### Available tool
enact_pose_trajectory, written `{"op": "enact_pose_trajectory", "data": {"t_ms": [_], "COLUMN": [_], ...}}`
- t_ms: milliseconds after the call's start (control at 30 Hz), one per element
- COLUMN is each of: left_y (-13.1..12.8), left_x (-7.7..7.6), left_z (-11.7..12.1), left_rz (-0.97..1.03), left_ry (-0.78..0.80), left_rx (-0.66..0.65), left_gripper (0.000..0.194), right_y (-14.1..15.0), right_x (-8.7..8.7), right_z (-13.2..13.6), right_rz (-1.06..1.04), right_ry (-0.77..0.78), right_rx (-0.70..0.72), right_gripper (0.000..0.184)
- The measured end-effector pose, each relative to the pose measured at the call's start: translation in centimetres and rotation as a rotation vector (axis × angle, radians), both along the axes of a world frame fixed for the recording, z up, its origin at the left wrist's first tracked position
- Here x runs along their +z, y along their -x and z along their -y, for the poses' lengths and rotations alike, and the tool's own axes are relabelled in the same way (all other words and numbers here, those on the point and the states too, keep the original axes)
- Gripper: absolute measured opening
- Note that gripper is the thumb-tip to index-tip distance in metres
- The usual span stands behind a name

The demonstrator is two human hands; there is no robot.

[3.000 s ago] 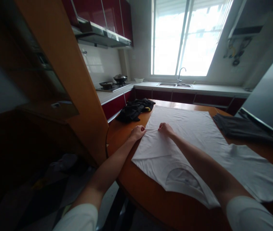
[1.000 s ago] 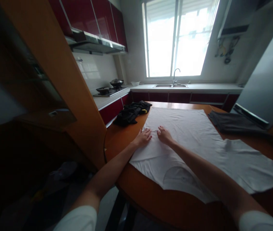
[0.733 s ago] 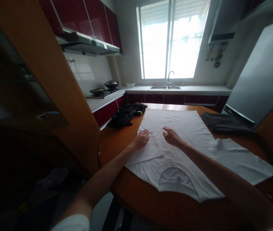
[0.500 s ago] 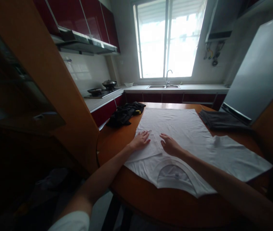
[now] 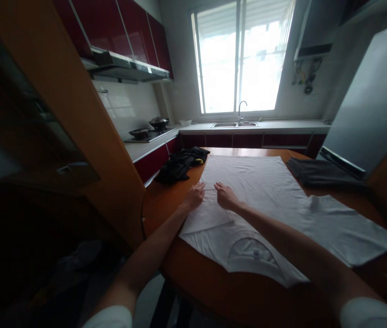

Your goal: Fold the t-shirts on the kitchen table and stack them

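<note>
A white T-shirt [image 5: 258,182] lies spread on the wooden table [image 5: 159,205], its neckline toward me. The sleeve on the right reaches out sideways, while the left side is folded inward over the shirt. My left hand [image 5: 194,197] rests on that folded left edge, fingers stretched forward on the cloth. Close by on the right, my right hand [image 5: 226,197] touches the folded part with its fingers extended toward the left hand. A small crease runs in the fabric between them. The right thumb is hidden.
Crumpled black clothing [image 5: 180,165] lies at the table's back left. Folded dark grey cloth [image 5: 323,173] sits at the back right, near the refrigerator [image 5: 367,95]. Behind are a counter with a sink [image 5: 226,125] and a stove with pans [image 5: 159,122]. A wooden cabinet stands at left.
My right hand has moved left and slightly forward, closer to the left hand. The left hand has shifted a little toward the shirt's left edge. The view has tilted slightly.
</note>
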State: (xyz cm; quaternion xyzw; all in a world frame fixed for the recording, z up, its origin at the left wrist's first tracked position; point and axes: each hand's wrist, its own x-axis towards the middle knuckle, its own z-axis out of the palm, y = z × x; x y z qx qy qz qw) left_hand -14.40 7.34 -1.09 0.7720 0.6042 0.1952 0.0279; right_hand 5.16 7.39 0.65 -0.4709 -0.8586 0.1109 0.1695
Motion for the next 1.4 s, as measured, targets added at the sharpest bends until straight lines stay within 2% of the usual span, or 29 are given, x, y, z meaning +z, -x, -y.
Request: {"op": "enact_pose_trajectory", "data": {"t_ms": [100, 233, 367, 500, 633, 867, 1100, 1233, 1333, 1400], "left_y": [0.8, 1.2, 1.2, 1.0, 0.9, 0.4, 0.0, 0.2, 0.9, 1.8], "left_x": [-0.3, -0.7, -0.7, -1.0, -1.5, -0.9, -1.6, -1.6, -1.0, -0.4], "left_z": [0.1, 0.4, 0.0, -0.4, -0.3, -0.1, 0.3, 0.1, -0.4, -0.9], "left_rz": [-0.064, -0.146, -0.130, -0.104, -0.122, -0.122, -0.185, -0.135, -0.025, 0.075], "left_ry": [0.109, 0.240, 0.202, 0.107, 0.160, 0.077, 0.192, 0.194, 0.201, 0.146], "left_rx": [-0.004, -0.043, -0.029, -0.018, -0.044, -0.041, -0.062, -0.065, -0.053, -0.043], "left_gripper": [0.052, 0.059, 0.059, 0.056, 0.061, 0.059, 0.063, 0.062, 0.058, 0.057], "right_y": [0.7, 0.6, 0.4, 0.4, 0.2, 0.1, 0.0, 0.1, 0.1, 0.0], "right_x": [-1.1, -2.8, -3.5, -3.3, -3.1, -3.3, -3.2, -2.8, -2.3, -2.0], "right_z": [-0.5, -0.8, -0.7, -0.5, -0.4, -0.4, -0.2, 0.0, 0.1, 0.2], "right_rz": [0.016, 0.100, 0.081, 0.074, 0.068, -0.009, -0.012, -0.043, -0.126, -0.174], "right_ry": [-0.018, 0.048, 0.023, 0.017, 0.011, -0.008, -0.032, -0.082, -0.155, -0.190], "right_rx": [0.036, 0.049, 0.039, 0.012, 0.020, -0.022, 0.002, -0.041, -0.069, -0.072], "right_gripper": [0.057, 0.064, 0.065, 0.064, 0.061, 0.055, 0.045, 0.041, 0.037, 0.037]}}
